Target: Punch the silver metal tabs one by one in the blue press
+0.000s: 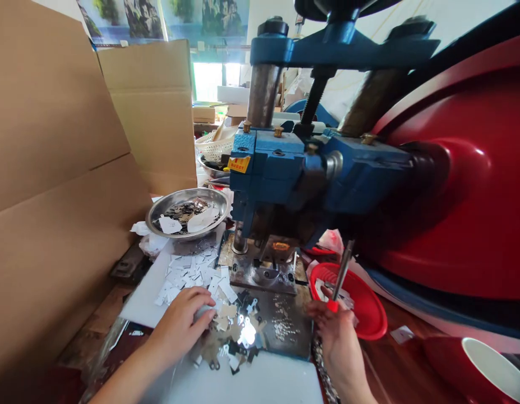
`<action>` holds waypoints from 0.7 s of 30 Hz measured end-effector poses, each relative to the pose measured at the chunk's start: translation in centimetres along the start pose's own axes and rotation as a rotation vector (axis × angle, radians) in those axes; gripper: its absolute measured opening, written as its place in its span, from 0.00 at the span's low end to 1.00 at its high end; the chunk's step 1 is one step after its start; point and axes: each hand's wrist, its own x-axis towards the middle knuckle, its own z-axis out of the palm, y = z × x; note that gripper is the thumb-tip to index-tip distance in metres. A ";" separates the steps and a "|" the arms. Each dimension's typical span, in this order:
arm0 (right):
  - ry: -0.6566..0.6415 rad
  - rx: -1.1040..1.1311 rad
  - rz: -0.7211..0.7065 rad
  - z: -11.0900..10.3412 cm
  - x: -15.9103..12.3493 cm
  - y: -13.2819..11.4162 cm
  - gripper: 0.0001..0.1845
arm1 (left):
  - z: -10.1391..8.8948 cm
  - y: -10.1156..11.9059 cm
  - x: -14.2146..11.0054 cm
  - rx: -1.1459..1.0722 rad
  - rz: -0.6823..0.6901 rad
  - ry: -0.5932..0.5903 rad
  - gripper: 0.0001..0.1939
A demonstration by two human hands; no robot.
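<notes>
My left hand (182,322) is low over the work surface, at the edge of a heap of small flat metal pieces (226,331). Its fingers are loosely bent, thumb apart, with nothing seen between them. Small rectangular metal blanks (188,275) lie scattered just beyond it on a white board (146,297). On the other side, my right hand (339,336) is closed around the red end of a metal rod (343,272), which points up and slightly right. Between and beyond both hands stands a blue press (268,179) with a steel die (263,278) at its base.
A steel bowl (188,234) of metal pieces sits at the left, beside tall cardboard (159,123). A red basket (375,320) is beyond my right hand. The press's large red wheel (465,168) fills the right side. A red container (449,359) is at lower right.
</notes>
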 end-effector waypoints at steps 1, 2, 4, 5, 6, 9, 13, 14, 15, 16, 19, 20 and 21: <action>-0.018 -0.037 -0.001 0.6 0.5 -0.1 0.29 | -0.1 -0.3 -0.2 0.003 0.000 0.000 0.09; -0.038 -0.105 -0.017 1.3 1.0 -0.3 0.27 | -0.2 -0.5 -0.3 0.005 -0.002 0.004 0.10; -0.111 -0.276 -0.084 3.2 2.5 -0.8 0.24 | -0.2 -0.7 0.0 0.011 -0.018 0.021 0.10; -0.148 -0.362 -0.143 4.3 3.2 -1.1 0.24 | -0.2 -0.6 0.4 0.017 -0.027 0.032 0.10; -0.186 -0.442 -0.205 5.4 4.0 -1.4 0.23 | -0.1 -0.5 0.9 0.025 -0.032 0.038 0.10; -0.231 -0.577 -0.258 7.8 5.6 -2.1 0.19 | 0.3 0.3 2.9 0.068 0.003 0.015 0.10; -0.127 -0.569 -0.176 6.3 5.9 -2.6 0.21 | 0.6 0.9 5.4 0.207 0.097 -0.117 0.13; -0.089 -0.559 -0.171 5.0 5.7 -2.6 0.23 | 0.6 1.0 5.8 0.244 0.105 -0.144 0.13; -0.046 -0.544 -0.169 3.6 5.3 -2.7 0.25 | 0.6 0.9 6.1 0.274 0.107 -0.163 0.13; 0.002 -0.536 -0.169 2.2 4.9 -2.6 0.26 | 0.6 0.9 6.3 0.294 0.108 -0.181 0.12; 0.149 -0.627 -0.213 -0.9 3.1 -1.9 0.27 | 0.5 0.6 6.5 0.302 0.113 -0.227 0.10; 0.145 -0.683 -0.257 -1.2 2.4 -1.5 0.25 | 0.5 0.6 6.5 0.295 0.113 -0.235 0.10; 0.092 -0.743 -0.316 -1.1 1.7 -1.1 0.22 | 0.5 0.5 6.5 0.288 0.114 -0.241 0.10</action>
